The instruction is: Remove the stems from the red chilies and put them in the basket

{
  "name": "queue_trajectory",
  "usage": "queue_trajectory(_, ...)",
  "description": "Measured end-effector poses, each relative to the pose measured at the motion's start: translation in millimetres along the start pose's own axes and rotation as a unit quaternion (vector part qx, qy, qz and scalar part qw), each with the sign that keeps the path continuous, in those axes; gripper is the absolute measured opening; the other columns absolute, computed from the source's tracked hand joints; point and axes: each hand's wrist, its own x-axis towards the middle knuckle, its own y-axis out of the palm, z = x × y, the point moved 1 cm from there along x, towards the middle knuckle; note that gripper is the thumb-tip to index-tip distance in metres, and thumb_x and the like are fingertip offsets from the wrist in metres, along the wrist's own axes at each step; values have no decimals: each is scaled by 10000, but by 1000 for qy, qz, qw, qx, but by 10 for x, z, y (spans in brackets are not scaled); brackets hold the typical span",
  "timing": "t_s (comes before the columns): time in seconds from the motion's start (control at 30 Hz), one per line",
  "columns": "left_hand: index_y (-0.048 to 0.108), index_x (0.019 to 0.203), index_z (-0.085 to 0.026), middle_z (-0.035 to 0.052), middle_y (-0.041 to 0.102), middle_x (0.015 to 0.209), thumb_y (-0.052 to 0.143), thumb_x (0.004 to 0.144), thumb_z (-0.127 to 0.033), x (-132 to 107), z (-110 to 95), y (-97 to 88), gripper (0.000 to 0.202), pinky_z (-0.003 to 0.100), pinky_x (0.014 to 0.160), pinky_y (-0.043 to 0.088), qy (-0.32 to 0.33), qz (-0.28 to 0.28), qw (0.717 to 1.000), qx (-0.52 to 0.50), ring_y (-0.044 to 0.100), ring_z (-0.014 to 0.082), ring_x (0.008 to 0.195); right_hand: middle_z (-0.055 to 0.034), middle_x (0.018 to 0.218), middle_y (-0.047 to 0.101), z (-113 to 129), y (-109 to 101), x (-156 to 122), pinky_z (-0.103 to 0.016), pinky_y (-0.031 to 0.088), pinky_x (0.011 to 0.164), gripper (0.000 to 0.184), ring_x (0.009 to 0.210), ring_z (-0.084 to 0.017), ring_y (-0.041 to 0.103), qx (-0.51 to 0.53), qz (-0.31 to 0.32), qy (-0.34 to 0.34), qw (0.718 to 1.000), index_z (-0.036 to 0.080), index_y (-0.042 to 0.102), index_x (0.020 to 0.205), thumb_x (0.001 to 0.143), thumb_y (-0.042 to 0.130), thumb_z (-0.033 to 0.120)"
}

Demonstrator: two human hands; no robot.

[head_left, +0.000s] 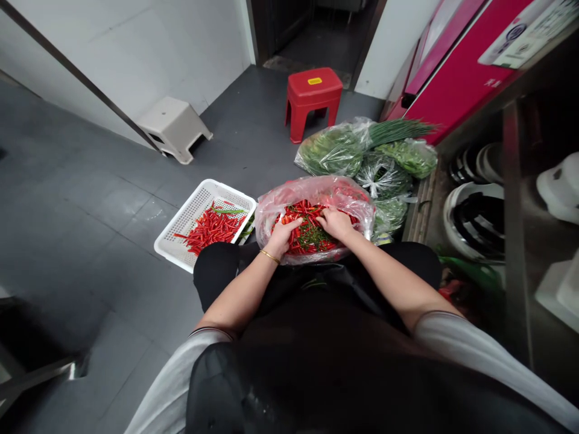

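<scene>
A clear plastic bag (271, 196) full of red chilies (307, 211) with green stems (314, 238) lies open between my knees. My left hand (281, 234) is in the bag's left side, its thumb stretched over the peppers and its fingers curled around some chilies, partly hidden. From the right, my right hand (337, 223) reaches in, fingertips pinched on a chili near the middle of the heap. Left of the bag, a white perforated basket (174, 238) holds loose red chilies (215, 229) and a few green ones (228, 211).
Bags of green vegetables (332, 147) and a bunch of long thin greens (400, 129) lie beyond the chili bag to the right. A red stool (314, 90) and a white stool (167, 123) stand ahead. At right is a metal shelf (518, 241) with stacked containers.
</scene>
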Motion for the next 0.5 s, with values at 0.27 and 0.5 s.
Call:
queue_trajectory(0.27, 586, 685, -130, -15, 589, 498, 818, 549, -171, 1, -6, -37, 272, 238, 504, 455, -31, -42, 998, 42, 525, 95, 445, -148, 980, 709, 52, -36, 273, -280, 470, 798, 306, 916, -214, 652, 30, 60, 29, 997, 115, 698, 946, 924, 463, 310)
queue_trajectory(0.5, 639, 690, -108, 26, 639, 549, 860, 477, -195, -26, 155, 36, 318, 281, 579, 493, -51, 29, 997, 47, 568, 122, 497, 1, 576, 561, 29, 89, -409, -227, 426, 489, 287, 486, -116, 532, 379, 88, 82, 918, 178, 563, 720, 889, 408, 350)
